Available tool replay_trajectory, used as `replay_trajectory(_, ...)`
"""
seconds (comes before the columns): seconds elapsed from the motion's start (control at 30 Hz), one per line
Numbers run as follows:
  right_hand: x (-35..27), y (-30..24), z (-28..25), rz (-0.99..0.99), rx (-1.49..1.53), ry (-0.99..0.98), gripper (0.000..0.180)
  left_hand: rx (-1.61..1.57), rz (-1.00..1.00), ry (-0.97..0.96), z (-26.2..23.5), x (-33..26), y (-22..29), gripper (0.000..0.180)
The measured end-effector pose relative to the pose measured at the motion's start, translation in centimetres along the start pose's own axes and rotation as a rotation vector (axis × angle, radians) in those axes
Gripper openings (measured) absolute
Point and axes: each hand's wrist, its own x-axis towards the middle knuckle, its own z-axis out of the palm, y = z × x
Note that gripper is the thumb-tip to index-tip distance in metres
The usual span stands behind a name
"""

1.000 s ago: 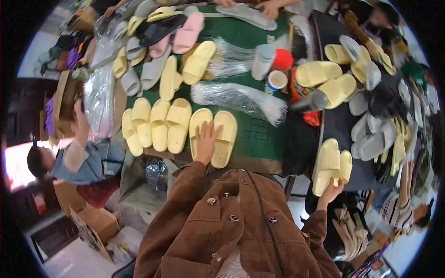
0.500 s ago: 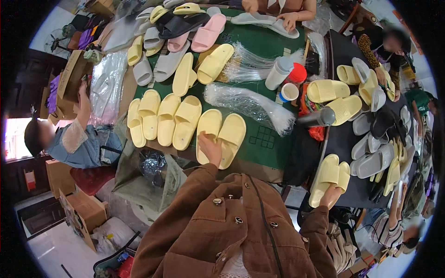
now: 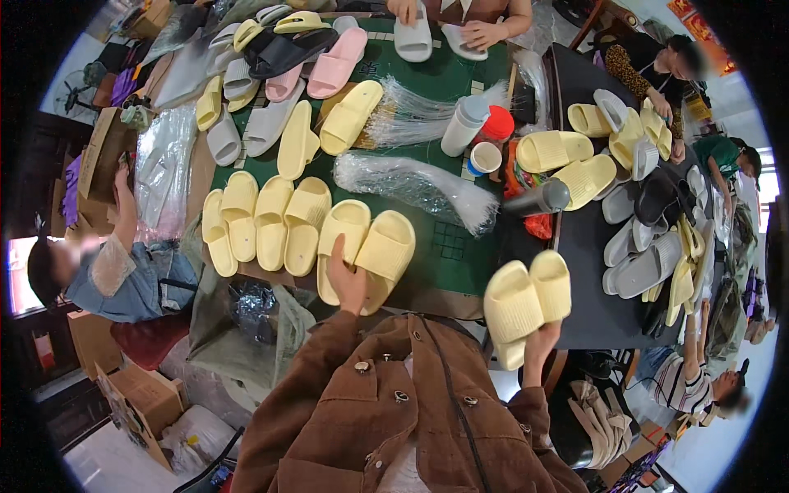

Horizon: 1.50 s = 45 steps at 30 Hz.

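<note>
- Yellow slippers (image 3: 511, 304), one pair, are hanging in the right hand (image 3: 541, 345); I'm logging it as gripping, fingers curling around the pair from below.
- That pair is sitting in the air just beside the green tabletop's (image 3: 436, 275) near right corner, before the dark table (image 3: 600, 324).
- Left hand (image 3: 348, 279) is resting on another yellow pair (image 3: 385, 255) at the near edge, fingers lying on its left slipper; I'm not able to make out whether they are gripping or just touching.
- Four yellow slippers (image 3: 270, 234) are lining up just left of that pair.
- Behind, I'm seeing a bundle of see-through strands (image 3: 411, 181) lying across the green.
- White bottle (image 3: 462, 130) is standing near a red round thing (image 3: 498, 123) and a paper cup (image 3: 485, 158); a grey tumbler (image 3: 538, 199) is lying tilted to their right.
- Far left, pink slippers (image 3: 337, 64) and black slippers (image 3: 288, 53) are lying in a mixed heap.
- Across the table, a co-worker's hands (image 3: 483, 34) are handling grey slippers (image 3: 412, 37).
- More yellow and grey slippers (image 3: 649, 267) are crowding the dark table.
</note>
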Motion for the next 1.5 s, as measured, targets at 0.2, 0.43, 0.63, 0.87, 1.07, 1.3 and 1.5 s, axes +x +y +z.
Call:
replay_trajectory(0.2,3.6,-3.9,9.4,-0.082,-0.084,-0.265,0.029,0.015,-0.044,0.252,-6.9,6.0,-1.6,0.057)
replay_trajectory(0.43,1.7,-3.2,20.4,0.32,-0.055,-0.337,0.024,0.32,-0.158,0.418,-13.2,14.3,-7.4,0.055)
replay_trajectory(0.63,-2.6,1.1,26.8,0.421,0.147,-0.404,0.026,0.27,-0.338,0.202,-16.2,16.0,-15.4,0.065)
replay_trajectory(0.87,-2.0,-1.4,21.5,0.61,0.44,-0.654,0.028,0.362,-0.109,0.282,-10.8,10.9,-9.1,0.064)
replay_trajectory(1.07,-0.2,-3.3,14.9,0.381,0.711,-0.391,0.017,0.294,0.107,-0.185,-3.8,5.5,-4.7,0.049)
replay_trajectory(1.3,5.4,-14.9,8.0,0.275,1.096,-0.287,0.009,0.26,0.49,-0.655,4.2,2.2,1.7,0.059)
replay_trajectory(1.5,7.0,-24.4,3.5,-0.136,1.373,-0.458,0.009,0.559,0.544,-0.861,6.2,0.4,0.1,0.066)
